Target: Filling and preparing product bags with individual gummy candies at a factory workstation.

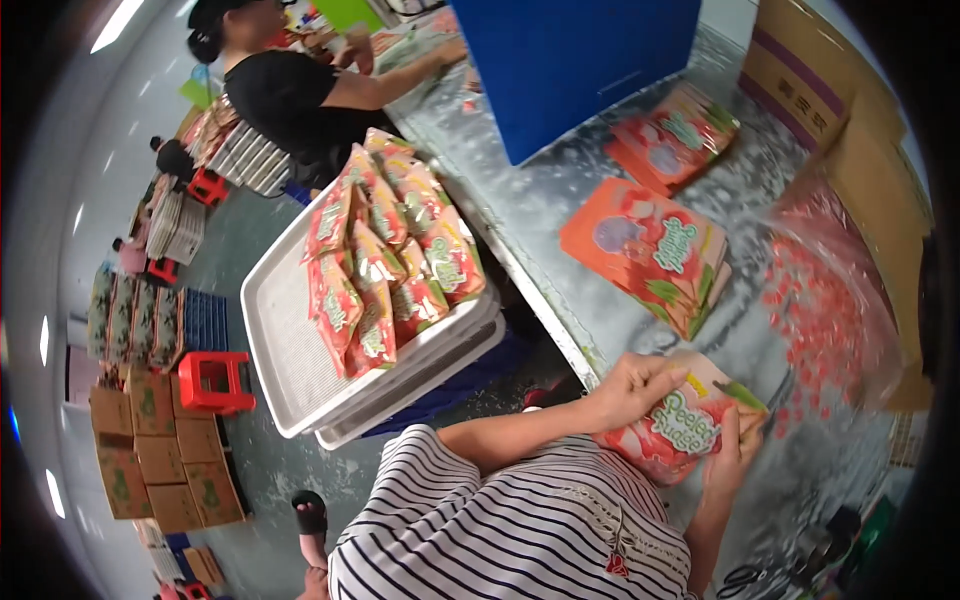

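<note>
Between my two hands, close to my body at the table's edge, is a red and pink candy pouch [672, 440] with fruit pictures and green leaves. My left hand [632, 390] pinches its upper left edge. On the opposite edge, my right hand [737, 446] has its thumb laid over the front and its fingers behind. Beyond them, a stack of flat pouches [640, 245] lies on the grey table [540, 215], with another stack [685, 135] farther back. Many small red wrapped candies [815, 320] spill from a clear plastic bag on the right.
Left of the table, a white tray [285, 305] holds several filled pouches [385, 250] on top of another tray. A blue panel [580, 70] stands on the table, and an open cardboard box [800, 75] is at the right. A co-worker in black [290, 100] works across from it.
</note>
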The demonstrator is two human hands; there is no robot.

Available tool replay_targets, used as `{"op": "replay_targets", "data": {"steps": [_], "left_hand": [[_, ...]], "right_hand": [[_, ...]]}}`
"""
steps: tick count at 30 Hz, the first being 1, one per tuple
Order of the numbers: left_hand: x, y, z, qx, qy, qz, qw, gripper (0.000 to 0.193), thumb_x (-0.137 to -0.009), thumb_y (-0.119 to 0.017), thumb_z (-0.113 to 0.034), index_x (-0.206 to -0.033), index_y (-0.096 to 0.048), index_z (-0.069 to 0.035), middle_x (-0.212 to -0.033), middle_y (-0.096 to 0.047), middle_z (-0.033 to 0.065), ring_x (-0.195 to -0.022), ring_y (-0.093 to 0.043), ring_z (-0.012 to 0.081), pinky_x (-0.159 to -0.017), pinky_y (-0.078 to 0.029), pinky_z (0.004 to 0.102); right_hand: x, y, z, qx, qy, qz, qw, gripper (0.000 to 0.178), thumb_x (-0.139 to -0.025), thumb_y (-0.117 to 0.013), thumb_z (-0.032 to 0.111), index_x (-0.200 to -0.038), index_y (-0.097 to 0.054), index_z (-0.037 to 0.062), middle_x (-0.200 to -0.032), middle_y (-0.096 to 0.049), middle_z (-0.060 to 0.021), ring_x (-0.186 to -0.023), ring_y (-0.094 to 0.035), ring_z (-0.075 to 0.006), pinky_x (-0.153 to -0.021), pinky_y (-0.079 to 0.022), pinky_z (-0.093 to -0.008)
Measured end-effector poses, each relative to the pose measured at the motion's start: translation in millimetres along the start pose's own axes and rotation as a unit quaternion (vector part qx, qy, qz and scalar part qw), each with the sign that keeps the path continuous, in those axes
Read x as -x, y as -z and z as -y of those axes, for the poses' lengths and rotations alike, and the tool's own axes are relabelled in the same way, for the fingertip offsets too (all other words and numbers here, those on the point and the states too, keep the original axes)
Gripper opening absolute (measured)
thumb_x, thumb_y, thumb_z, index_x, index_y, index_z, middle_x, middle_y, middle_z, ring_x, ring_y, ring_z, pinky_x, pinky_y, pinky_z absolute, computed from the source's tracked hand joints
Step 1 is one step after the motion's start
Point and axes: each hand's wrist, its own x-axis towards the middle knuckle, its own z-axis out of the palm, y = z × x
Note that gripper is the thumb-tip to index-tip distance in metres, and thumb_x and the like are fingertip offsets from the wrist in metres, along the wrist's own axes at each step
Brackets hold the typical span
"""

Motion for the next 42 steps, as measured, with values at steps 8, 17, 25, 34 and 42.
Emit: {"op": "replay_targets", "data": {"steps": [8, 17, 25, 34, 42], "left_hand": [[-9, 20, -7, -0.181, -0.144, -0.064, 0.971, 0.080, -0.089, -0.065, -0.029, -0.146, -0.020, 0.003, -0.143, -0.032, 0.0285, -0.133, -0.036, 0.0396, -0.108, -0.033, 0.0405], [24, 40, 8, -0.278, -0.285, -0.115, 0.910, 0.114, -0.074, -0.075, -0.023, -0.148, 0.007, 0.004, -0.154, 0.003, 0.0307, -0.145, -0.001, 0.0436, -0.116, -0.017, 0.0446], [53, 159, -15, -0.157, -0.321, -0.337, 0.871, 0.090, -0.073, -0.075, -0.013, -0.143, -0.021, 0.008, -0.129, -0.047, 0.0301, -0.124, -0.047, 0.0423, -0.105, -0.038, 0.0419], [121, 337, -144, -0.649, -0.263, -0.510, 0.500, 0.071, -0.072, -0.068, -0.002, -0.139, -0.044, -0.008, -0.135, -0.047, 0.0215, -0.121, -0.050, 0.0401, -0.099, -0.044, 0.0456], [152, 547, -51, -0.577, 0.100, -0.491, 0.646, 0.092, -0.070, -0.069, -0.049, -0.143, -0.036, -0.004, -0.143, -0.038, 0.0236, -0.133, -0.035, 0.0394, -0.111, -0.029, 0.0436]], "right_hand": [[-24, -47, 25, 0.007, 0.004, -0.177, 0.984, 0.029, -0.099, -0.053, 0.026, -0.081, -0.056, 0.0033, -0.085, -0.063, -0.0074, -0.073, -0.059, -0.0110, -0.061, -0.046, -0.0244], [-12, -142, 33, 0.245, 0.206, 0.190, 0.928, 0.040, -0.100, -0.040, 0.020, -0.125, -0.052, -0.0087, -0.120, -0.056, -0.0201, -0.107, -0.055, -0.0318, -0.095, -0.042, -0.0426], [-4, -252, 45, 0.259, 0.402, 0.485, 0.732, 0.046, -0.087, -0.057, 0.003, -0.129, -0.046, -0.0118, -0.136, -0.045, -0.0299, -0.127, -0.044, -0.0456, -0.106, -0.037, -0.0482], [-44, -231, -25, 0.330, 0.249, 0.449, 0.792, 0.039, -0.085, -0.058, 0.002, -0.122, -0.052, -0.0067, -0.124, -0.056, -0.0237, -0.114, -0.056, -0.0369, -0.097, -0.045, -0.0387], [-31, -128, -87, 0.352, 0.061, 0.339, 0.870, 0.031, -0.091, -0.057, 0.009, -0.118, -0.055, -0.0069, -0.109, -0.063, -0.0246, -0.096, -0.064, -0.0338, -0.084, -0.051, -0.0388]]}}
